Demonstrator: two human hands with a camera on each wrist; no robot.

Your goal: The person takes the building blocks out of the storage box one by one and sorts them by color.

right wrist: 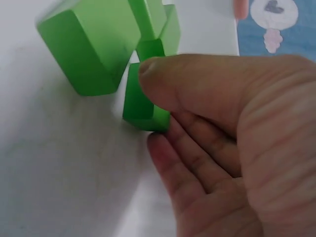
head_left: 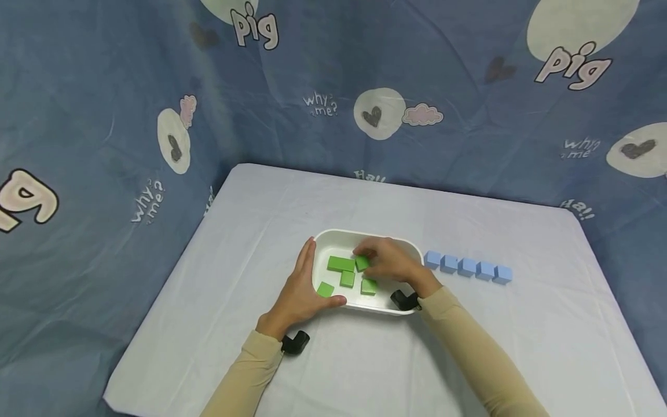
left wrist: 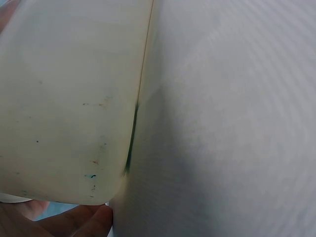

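in the middle of the frame, the left hand (head_left: 297, 293) braces the white tray (head_left: 339, 244), fingers straight along its left end, thumb spread apart on the near rim. inside, the long green block (head_left: 341, 264) lies just beside the small green block (head_left: 362, 264), which the right hand (head_left: 389, 259) pinches between thumb and fingers; a light, square pinch should avoid nudging neighbours. the tray's right wall leaves that wrist little room, with blue cubes (head_left: 467, 267) just beyond; open white cloth (head_left: 359, 370) spreads lower-centre.
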